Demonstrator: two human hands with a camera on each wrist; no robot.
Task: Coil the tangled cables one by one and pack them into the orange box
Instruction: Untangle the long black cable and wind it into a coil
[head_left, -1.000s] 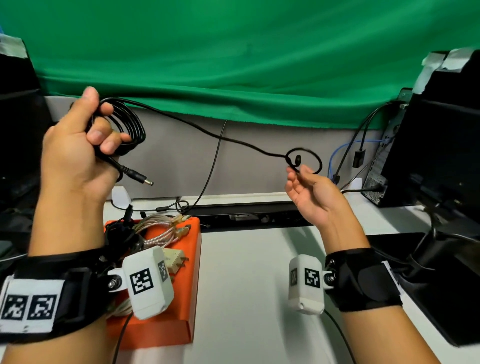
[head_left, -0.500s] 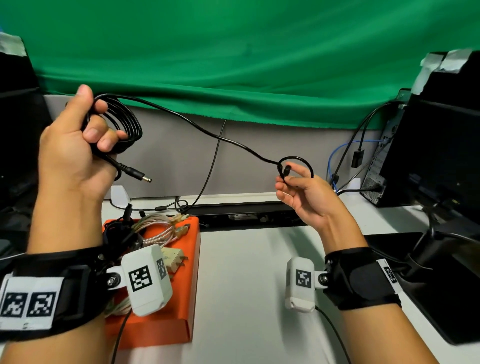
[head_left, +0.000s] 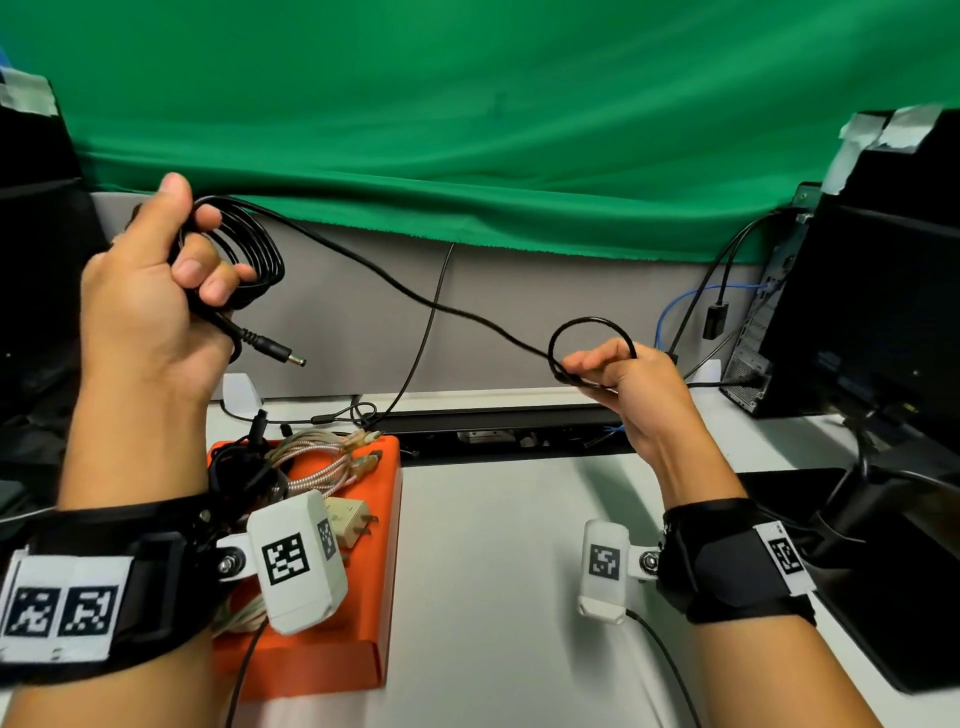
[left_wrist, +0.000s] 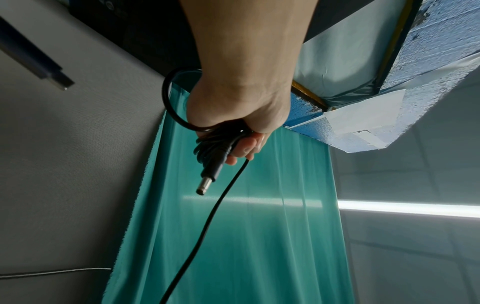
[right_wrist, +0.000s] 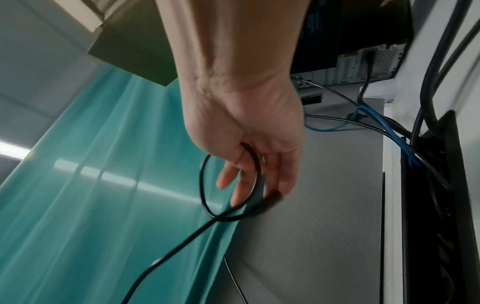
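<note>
My left hand (head_left: 156, 291) is raised at the left and grips several coiled loops of a black cable (head_left: 249, 249); its barrel plug (head_left: 275, 352) sticks out below the fist, also seen as the barrel plug (left_wrist: 209, 174) in the left wrist view. The free run of cable (head_left: 415, 296) sags across to my right hand (head_left: 618, 374), which pinches a small end loop (head_left: 592, 338). In the right wrist view the loop (right_wrist: 228, 183) curls round my fingers (right_wrist: 249, 181). The orange box (head_left: 374, 571) sits on the desk below my left wrist, holding braided cables (head_left: 322, 467) and a plug adapter (head_left: 353, 525).
A green cloth (head_left: 467, 130) hangs behind the grey partition (head_left: 337, 322). A computer tower (head_left: 779, 332) with blue and black cables stands at the right, beside a dark monitor (head_left: 893, 312). A black cable slot (head_left: 498, 431) runs along the desk's back. The white desk (head_left: 493, 597) lies between my arms.
My right hand has closed on the cable's end loop and turned over. The left hand has kept hold of the coil.
</note>
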